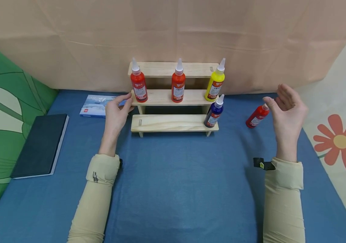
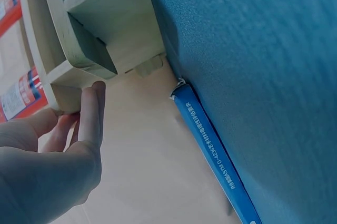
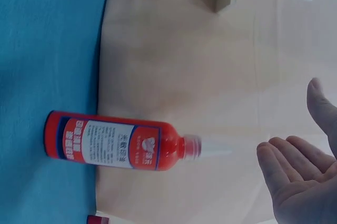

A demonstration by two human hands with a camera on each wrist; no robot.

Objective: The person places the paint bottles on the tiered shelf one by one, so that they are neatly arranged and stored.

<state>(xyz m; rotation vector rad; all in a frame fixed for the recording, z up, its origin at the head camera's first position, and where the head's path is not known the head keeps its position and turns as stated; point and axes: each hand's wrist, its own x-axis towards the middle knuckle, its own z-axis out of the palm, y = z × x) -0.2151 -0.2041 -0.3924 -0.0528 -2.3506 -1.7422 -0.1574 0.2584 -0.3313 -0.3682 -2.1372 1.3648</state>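
A three-step wooden display rack (image 1: 173, 123) stands at the back of the table. My left hand (image 1: 116, 113) pinches the left end of its middle step; in the left wrist view the thumb and fingers (image 2: 92, 113) meet that corner. On the middle step stand two red paint bottles, one at the left (image 1: 139, 86) and one in the centre (image 1: 178, 87), and a yellow bottle (image 1: 214, 86) at the right. A dark blue bottle (image 1: 213, 115) stands on the lowest step. My right hand (image 1: 289, 113) is beside another red bottle (image 3: 121, 142) upright on the table, fingers extended, apart from its nozzle.
A flat blue-and-white box (image 1: 95, 105) lies left of the rack, partly behind my left hand. Further left is a dark notebook (image 1: 40, 145). A beige cloth (image 1: 173, 30) hangs behind the rack. The table has a blue cover (image 1: 185, 189).
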